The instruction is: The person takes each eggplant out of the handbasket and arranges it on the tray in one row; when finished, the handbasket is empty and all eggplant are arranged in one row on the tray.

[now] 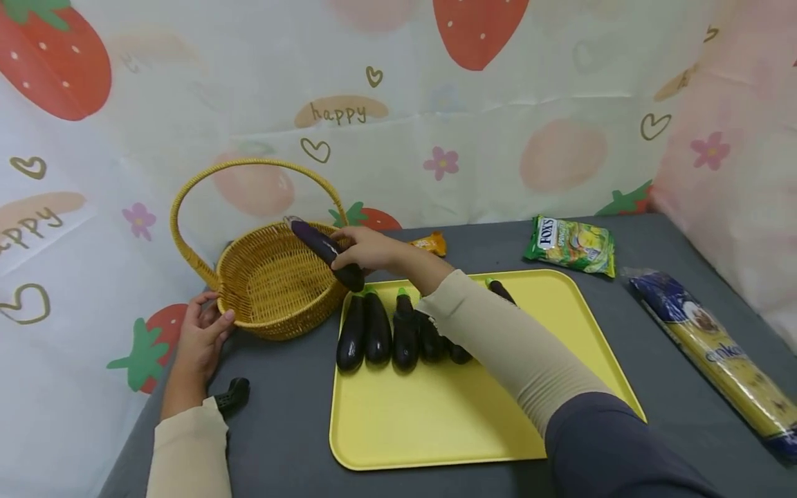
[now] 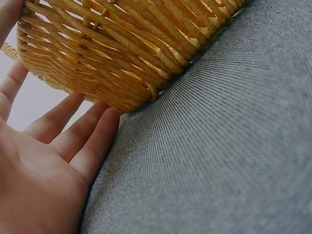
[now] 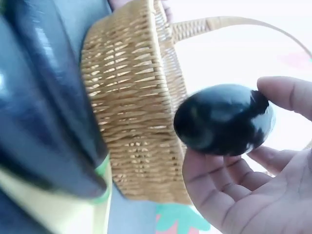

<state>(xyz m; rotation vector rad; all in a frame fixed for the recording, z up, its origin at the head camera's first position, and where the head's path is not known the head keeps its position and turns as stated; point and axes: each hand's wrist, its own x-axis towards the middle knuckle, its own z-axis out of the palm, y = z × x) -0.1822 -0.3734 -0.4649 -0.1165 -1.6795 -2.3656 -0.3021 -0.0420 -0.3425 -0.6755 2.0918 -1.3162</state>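
Note:
My right hand (image 1: pixel 367 249) grips a dark purple eggplant (image 1: pixel 320 245) between thumb and fingers, above the right rim of a yellow wicker basket (image 1: pixel 280 325). The eggplant is tilted, its stem end over the basket opening; in the right wrist view the rounded end of the eggplant (image 3: pixel 224 119) faces the camera. My left hand (image 1: pixel 202 335) touches the basket's left side by the handle base. In the left wrist view the spread, fairly straight fingers (image 2: pixel 66 117) rest against the woven wall. Several eggplants (image 1: pixel 376 328) lie side by side on a yellow tray (image 1: pixel 429 429).
The basket's tall arched handle (image 1: pixel 255 162) rises over its opening. Behind the tray lie a small orange packet (image 1: pixel 432 243) and a green Fox's candy bag (image 1: pixel 571 245). A long yellow-blue package (image 1: pixel 716 353) lies at the right of the grey table (image 1: pixel 280 443).

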